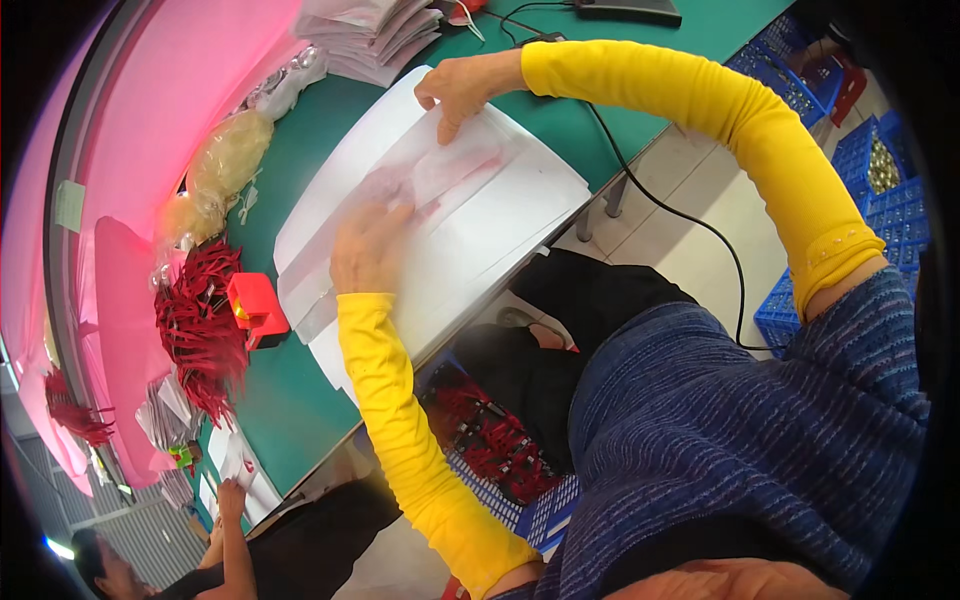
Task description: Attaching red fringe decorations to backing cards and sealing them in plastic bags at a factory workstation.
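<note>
White paper sheets (510,215) lie stacked on the green table in front of me. On top is a thin, see-through plastic sleeve or bag (465,165) with pale pink and red patches showing through. My left hand (370,248) rests over its near left part; motion smears the fingers, so their grip is unclear. At the far edge of the stack, my right hand (465,88) touches the sheets with fingertips and thumb apart. Both forearms wear yellow sleeves.
Left of the stack stand a red holder (257,310) and a heap of dark red straps (205,330). Grey-white packets (365,35) sit at the back. A black cable (665,208) hangs off the table. Blue crates (865,205) stand at right. Another person (230,530) works lower left.
</note>
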`<state>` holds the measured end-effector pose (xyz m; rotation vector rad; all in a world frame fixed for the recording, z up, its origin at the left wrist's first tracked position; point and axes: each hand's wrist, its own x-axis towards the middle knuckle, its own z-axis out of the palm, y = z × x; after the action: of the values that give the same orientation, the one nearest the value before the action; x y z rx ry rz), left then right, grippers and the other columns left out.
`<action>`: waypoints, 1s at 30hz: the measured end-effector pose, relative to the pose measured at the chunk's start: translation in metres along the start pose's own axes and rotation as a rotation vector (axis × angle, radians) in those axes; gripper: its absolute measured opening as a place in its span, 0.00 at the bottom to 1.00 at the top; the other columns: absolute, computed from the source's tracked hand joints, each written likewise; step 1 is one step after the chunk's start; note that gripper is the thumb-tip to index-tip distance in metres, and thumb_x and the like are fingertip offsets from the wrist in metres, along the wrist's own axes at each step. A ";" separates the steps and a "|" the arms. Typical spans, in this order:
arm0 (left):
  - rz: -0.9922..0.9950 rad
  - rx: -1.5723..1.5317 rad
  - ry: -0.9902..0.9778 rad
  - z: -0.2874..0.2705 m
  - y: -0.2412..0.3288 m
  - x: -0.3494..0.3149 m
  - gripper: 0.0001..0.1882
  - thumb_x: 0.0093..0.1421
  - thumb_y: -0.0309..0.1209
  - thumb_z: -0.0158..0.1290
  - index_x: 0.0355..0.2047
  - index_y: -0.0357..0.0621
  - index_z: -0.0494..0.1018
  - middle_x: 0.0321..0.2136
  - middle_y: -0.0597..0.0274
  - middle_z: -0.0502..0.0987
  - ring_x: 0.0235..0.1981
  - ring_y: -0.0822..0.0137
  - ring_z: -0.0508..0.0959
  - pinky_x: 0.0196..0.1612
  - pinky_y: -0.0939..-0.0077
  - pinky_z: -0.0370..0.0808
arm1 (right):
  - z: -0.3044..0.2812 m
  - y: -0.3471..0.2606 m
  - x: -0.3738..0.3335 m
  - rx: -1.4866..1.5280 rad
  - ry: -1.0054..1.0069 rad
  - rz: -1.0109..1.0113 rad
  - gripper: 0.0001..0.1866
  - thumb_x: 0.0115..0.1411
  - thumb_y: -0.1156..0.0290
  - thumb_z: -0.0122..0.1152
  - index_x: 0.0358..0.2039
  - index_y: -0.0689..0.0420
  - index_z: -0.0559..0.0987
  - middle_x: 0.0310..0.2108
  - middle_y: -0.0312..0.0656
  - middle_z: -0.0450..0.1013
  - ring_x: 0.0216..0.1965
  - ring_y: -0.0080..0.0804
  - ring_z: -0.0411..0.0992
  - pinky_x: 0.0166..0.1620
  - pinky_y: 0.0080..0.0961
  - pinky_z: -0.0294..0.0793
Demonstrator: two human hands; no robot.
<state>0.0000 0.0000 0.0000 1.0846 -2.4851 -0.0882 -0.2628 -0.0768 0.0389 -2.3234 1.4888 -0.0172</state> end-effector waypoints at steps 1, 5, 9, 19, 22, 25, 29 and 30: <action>0.014 -0.030 -0.001 0.000 -0.001 0.001 0.17 0.49 0.23 0.54 0.40 0.54 0.78 0.38 0.60 0.73 0.39 0.61 0.73 0.41 0.74 0.71 | -0.002 0.000 -0.005 0.225 -0.054 0.082 0.36 0.44 0.60 0.67 0.54 0.55 0.64 0.39 0.45 0.70 0.38 0.35 0.68 0.36 0.32 0.69; 0.021 -0.002 0.017 -0.010 -0.003 0.000 0.17 0.49 0.23 0.53 0.40 0.55 0.78 0.38 0.61 0.73 0.38 0.61 0.73 0.41 0.74 0.71 | -0.015 0.003 0.010 0.468 -0.250 0.224 0.37 0.41 0.64 0.69 0.53 0.57 0.65 0.35 0.43 0.69 0.29 0.31 0.68 0.30 0.25 0.67; 0.023 0.025 0.032 -0.004 0.002 0.003 0.17 0.49 0.23 0.53 0.40 0.56 0.78 0.39 0.62 0.73 0.37 0.61 0.72 0.42 0.74 0.70 | -0.011 0.006 -0.010 0.569 -0.148 0.207 0.36 0.42 0.65 0.68 0.53 0.58 0.65 0.34 0.41 0.68 0.29 0.30 0.67 0.31 0.26 0.68; 0.057 0.176 0.105 -0.003 0.018 -0.007 0.17 0.51 0.24 0.53 0.40 0.58 0.78 0.40 0.62 0.73 0.36 0.61 0.72 0.42 0.72 0.71 | 0.010 -0.026 -0.032 1.367 -0.080 0.240 0.23 0.51 0.72 0.58 0.48 0.64 0.66 0.44 0.47 0.70 0.41 0.38 0.73 0.44 0.39 0.76; 0.053 0.154 0.136 0.001 0.018 -0.009 0.15 0.51 0.25 0.53 0.39 0.54 0.77 0.40 0.60 0.74 0.37 0.60 0.72 0.42 0.72 0.70 | 0.008 -0.032 -0.022 1.502 -0.075 0.102 0.23 0.51 0.72 0.59 0.47 0.63 0.67 0.44 0.48 0.70 0.43 0.37 0.73 0.45 0.38 0.75; 0.062 0.136 0.208 0.001 0.020 -0.013 0.12 0.50 0.26 0.52 0.37 0.47 0.76 0.37 0.57 0.75 0.37 0.58 0.73 0.42 0.70 0.71 | 0.005 -0.062 -0.014 1.507 -0.070 0.029 0.22 0.52 0.71 0.58 0.47 0.63 0.67 0.44 0.49 0.70 0.43 0.39 0.73 0.45 0.37 0.75; -0.201 -0.081 0.286 0.006 0.025 -0.023 0.07 0.49 0.25 0.49 0.29 0.39 0.73 0.30 0.52 0.76 0.31 0.56 0.76 0.35 0.69 0.72 | 0.002 -0.103 0.000 1.598 -0.059 0.023 0.19 0.52 0.73 0.57 0.43 0.68 0.69 0.41 0.56 0.72 0.38 0.42 0.76 0.41 0.31 0.78; -0.208 -0.074 0.294 0.007 0.027 -0.025 0.07 0.49 0.25 0.49 0.29 0.39 0.73 0.30 0.52 0.76 0.31 0.56 0.76 0.35 0.69 0.72 | 0.003 -0.111 0.006 1.585 -0.070 -0.006 0.17 0.52 0.72 0.56 0.41 0.68 0.70 0.38 0.55 0.73 0.35 0.41 0.77 0.40 0.30 0.78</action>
<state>-0.0065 0.0355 -0.0094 1.2260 -2.0898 -0.0759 -0.1624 -0.0403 0.0709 -0.9800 0.7879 -0.7811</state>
